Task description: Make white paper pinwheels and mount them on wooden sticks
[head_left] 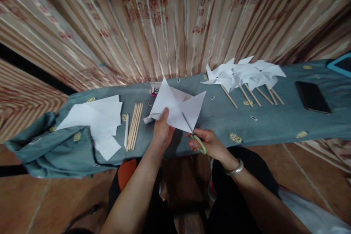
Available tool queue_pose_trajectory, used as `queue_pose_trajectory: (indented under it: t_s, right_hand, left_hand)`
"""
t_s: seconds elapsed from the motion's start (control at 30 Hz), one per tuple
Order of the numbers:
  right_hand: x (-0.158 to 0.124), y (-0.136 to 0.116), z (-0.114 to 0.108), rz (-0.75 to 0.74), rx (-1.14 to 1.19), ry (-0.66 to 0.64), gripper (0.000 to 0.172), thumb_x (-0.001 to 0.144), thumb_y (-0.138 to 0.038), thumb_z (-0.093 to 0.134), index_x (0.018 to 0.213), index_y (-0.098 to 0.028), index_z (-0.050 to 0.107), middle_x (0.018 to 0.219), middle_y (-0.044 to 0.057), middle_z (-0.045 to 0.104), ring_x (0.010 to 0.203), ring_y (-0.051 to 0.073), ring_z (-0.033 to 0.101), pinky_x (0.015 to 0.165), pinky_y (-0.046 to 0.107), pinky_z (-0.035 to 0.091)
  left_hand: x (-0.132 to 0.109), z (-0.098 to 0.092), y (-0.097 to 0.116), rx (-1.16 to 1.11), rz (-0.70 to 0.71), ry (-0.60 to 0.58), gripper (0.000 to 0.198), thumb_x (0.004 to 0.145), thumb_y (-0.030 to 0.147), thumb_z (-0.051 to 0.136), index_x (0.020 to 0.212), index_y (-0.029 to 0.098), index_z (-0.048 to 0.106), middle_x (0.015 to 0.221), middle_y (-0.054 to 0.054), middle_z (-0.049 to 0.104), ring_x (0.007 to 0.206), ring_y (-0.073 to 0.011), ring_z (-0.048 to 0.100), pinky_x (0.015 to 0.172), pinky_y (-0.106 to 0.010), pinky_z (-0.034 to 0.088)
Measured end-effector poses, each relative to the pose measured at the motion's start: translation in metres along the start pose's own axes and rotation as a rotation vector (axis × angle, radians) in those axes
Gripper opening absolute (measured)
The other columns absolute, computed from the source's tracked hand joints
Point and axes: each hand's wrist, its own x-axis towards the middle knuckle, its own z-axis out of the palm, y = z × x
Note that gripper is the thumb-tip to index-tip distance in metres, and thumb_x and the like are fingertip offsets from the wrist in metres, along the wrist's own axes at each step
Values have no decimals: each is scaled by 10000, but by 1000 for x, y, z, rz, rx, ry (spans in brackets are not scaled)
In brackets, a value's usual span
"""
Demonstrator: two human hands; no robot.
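A white square of paper (175,108), slit in from its corners, is raised over the cloth in front of me. My left hand (163,129) pinches its lower left part, thumb on top. In my right hand (207,142) are scissors (199,144) with pale green handles, fingers through the loops. The blades reach into the paper at its lower right corner, and the paper partly hides them. Left of my left hand lie several thin wooden sticks (135,126) and a whitish pencil-like stick (126,130). A small box with red bits (154,91) shows behind the paper.
A narrow table with a green-grey cloth (175,147) runs across. White paper sheets (102,113) lie at the left. Several paper pinwheels (241,75) on sticks overlap at the back right, beside a dark phone (313,97). A blue-edged device (340,65) is far right. A patterned curtain (175,25) hangs behind.
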Motion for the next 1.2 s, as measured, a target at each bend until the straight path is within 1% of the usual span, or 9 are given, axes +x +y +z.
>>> queue_pose_trajectory:
  t_s: [0.13,0.3,0.47,0.53,0.67,0.77,0.97,1.07,1.2]
  right_hand:
    - [0,-1,1,-4,3,18,462,542,-487,848,804,-168,639,566,-46,608,489,86,537,465,205,424]
    - [0,-7,3,13,10,27,481,505,-490,862,790,-171,641,535,-53,606,460,79,513,450,205,402]
    - [0,-8,5,28,19,50,483,483,-505,864,744,-170,634,503,-54,602,441,73,511,441,199,398]
    - [0,-8,6,35,30,52,483,476,-501,867,740,-172,632,498,-56,602,436,73,511,441,200,400]
    - [0,-9,6,45,39,52,495,461,-483,876,754,-170,629,503,-57,604,431,71,505,437,200,398]
    - [0,-9,5,32,34,55,495,472,-478,874,771,-167,634,515,-56,603,440,77,513,442,205,404]
    - [1,-8,3,22,38,67,495,459,-477,881,763,-163,648,526,-46,608,461,87,533,452,211,413]
    - [1,-7,2,5,21,68,482,490,-490,868,774,-162,658,528,-39,616,461,89,532,456,216,414]
    - [0,-7,2,-4,2,61,472,519,-506,851,775,-162,655,531,-35,616,466,89,531,461,214,412]
  left_hand:
    - [-2,1,-1,3,-15,7,280,921,162,521,1181,141,625,970,-60,749,781,-133,691,832,-263,525]
    - [-2,1,-1,-15,-20,2,282,899,169,567,1172,129,627,955,-55,747,787,-133,689,844,-259,513]
    - [-1,0,-2,-29,-31,9,227,916,160,532,1110,127,644,909,-43,745,763,-128,686,784,-251,526]
    - [-1,0,-2,-25,-34,10,218,909,168,548,1101,130,645,911,-41,742,754,-128,685,777,-253,531]
    - [-1,0,-2,-12,-22,-8,251,866,196,626,1111,141,636,922,-36,738,766,-125,683,811,-248,529]
    - [-1,-1,-4,3,-23,-8,289,847,216,654,1123,131,634,943,-52,735,795,-135,685,854,-263,518]
    - [-2,-1,-6,13,-14,-2,288,858,208,633,1133,124,634,958,-60,735,800,-147,688,859,-283,511]
    - [-3,0,-6,16,-14,-3,275,858,203,629,1121,121,641,950,-63,741,814,-154,694,869,-285,509]
    - [-3,2,-5,15,-26,12,196,896,184,566,1061,129,656,882,-43,745,766,-135,693,812,-247,523]
